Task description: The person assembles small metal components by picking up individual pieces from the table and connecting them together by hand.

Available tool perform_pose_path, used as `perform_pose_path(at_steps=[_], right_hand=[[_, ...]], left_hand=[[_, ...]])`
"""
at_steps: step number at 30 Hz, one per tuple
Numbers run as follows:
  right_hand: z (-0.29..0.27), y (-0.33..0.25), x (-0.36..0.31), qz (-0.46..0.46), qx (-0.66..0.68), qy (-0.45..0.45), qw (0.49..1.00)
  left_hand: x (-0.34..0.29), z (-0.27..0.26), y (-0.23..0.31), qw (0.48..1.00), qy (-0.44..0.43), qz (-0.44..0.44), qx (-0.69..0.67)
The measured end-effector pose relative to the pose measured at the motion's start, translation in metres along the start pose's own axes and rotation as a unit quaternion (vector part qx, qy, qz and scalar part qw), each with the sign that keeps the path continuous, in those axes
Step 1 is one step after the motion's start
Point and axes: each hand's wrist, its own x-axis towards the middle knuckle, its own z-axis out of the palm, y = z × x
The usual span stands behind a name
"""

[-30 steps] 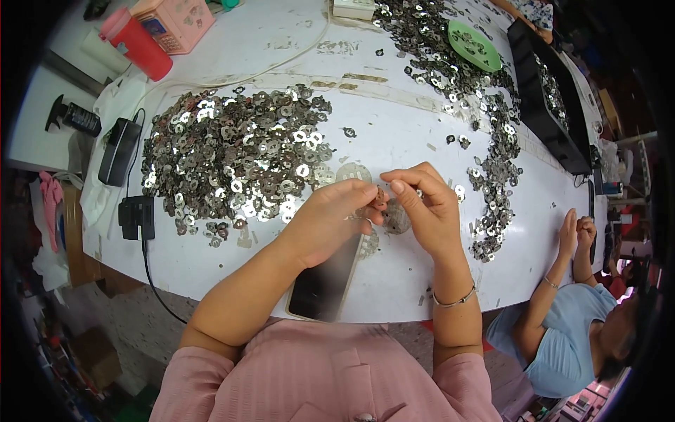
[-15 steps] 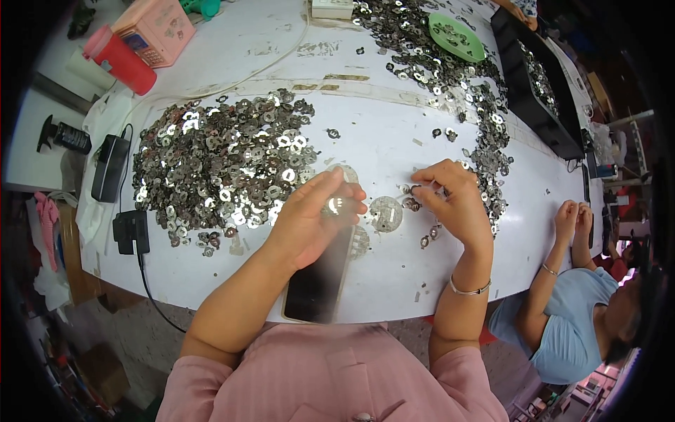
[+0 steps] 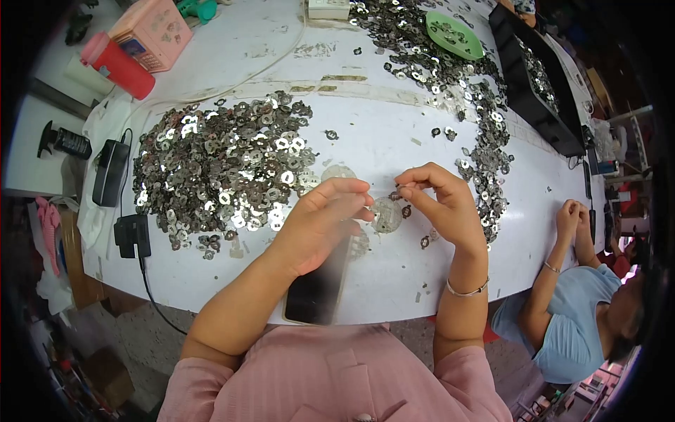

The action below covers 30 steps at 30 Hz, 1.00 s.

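Two bare hands meet over the white table [image 3: 394, 141], just right of its middle. The left hand [image 3: 320, 225] has its fingers curled, the tips pinching at a small clear faceted disc [image 3: 386, 214] that lies between the hands. The right hand [image 3: 443, 204] pinches a tiny dark metal piece [image 3: 396, 195] between thumb and forefinger, held right at the disc's upper edge. The disc is round, so it has no long axis; its flat face looks up at the camera. The pinched piece is too small to tell which way it points.

Counted: one disc at the fingertips, a second clear disc [image 3: 338, 172] just above the left hand, one dark phone [image 3: 316, 292] lying partly under the left wrist with its long axis running toward the person, one green plate [image 3: 453, 34] at the far side, and one red cylinder [image 3: 118, 65] at the far left. The metal washers [image 3: 218, 169] heaped left of the hands are too many to count.

Half a second ago the hands were apart, the left one flat over the disc and the right one out among loose pieces; now they have closed together on it. Another person's clasped hands [image 3: 571, 216] rest at the table's right edge.
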Motion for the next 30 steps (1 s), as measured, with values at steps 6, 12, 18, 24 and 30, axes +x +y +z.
perform_pose_path(at_steps=[6,12,18,24,30], right_hand=[[0.018,-0.007,-0.003,0.037,0.24,-0.044,0.969],[0.026,-0.018,-0.002,0.018,0.212,-0.012,0.977],[-0.005,-0.009,0.0,-0.052,-0.115,0.07,0.989],[-0.005,-0.003,-0.003,-0.082,-0.269,-0.02,0.959],[0.006,-0.001,-0.002,-0.096,-0.301,-0.011,0.949]], left_hand=[[0.0,0.007,-0.004,0.999,-0.021,0.025,0.038],[0.003,-0.002,-0.005,0.999,-0.016,0.026,0.009],[0.001,-0.005,-0.001,0.994,-0.002,-0.012,-0.107],[0.001,-0.003,0.002,0.996,0.024,0.029,-0.086],[0.001,-0.002,0.004,0.996,0.002,0.03,-0.083]])
